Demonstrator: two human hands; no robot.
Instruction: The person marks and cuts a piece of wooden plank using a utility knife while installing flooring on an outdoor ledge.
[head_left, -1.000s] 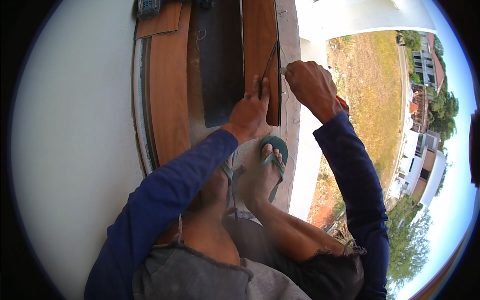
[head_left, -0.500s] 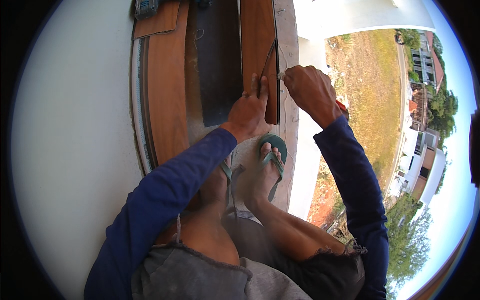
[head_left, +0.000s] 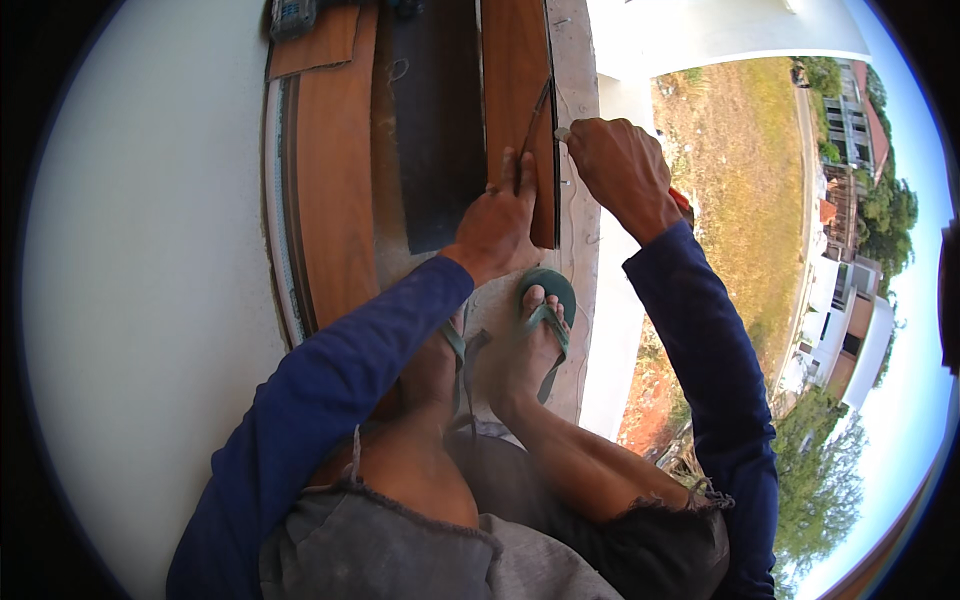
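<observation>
My left hand (head_left: 497,220) lies on the end of a reddish-brown wood-look plank (head_left: 515,70), with its fingers stretched along the surface. Beneath the fingertips a thin dark strip (head_left: 537,115) runs toward the plank's right edge. My right hand (head_left: 622,168) is closed in a fist just off that edge. It grips a tool with a red handle (head_left: 682,200), whose butt shows behind the wrist. A small pale tip (head_left: 563,134) sticks out in front of the fist, next to the plank's black edge. Most of the tool is hidden by my fingers.
To the left lie a dark sheet (head_left: 435,130) and another brown plank (head_left: 335,190) along a white wall (head_left: 150,250). A power tool (head_left: 292,18) rests on a short plank piece at the top left. Right of the concrete ledge (head_left: 580,230), dry grass (head_left: 725,200) spreads outside.
My right hand has moved slightly up and away along the plank's right edge, with the tool still in it. The left hand keeps its place on the plank.
</observation>
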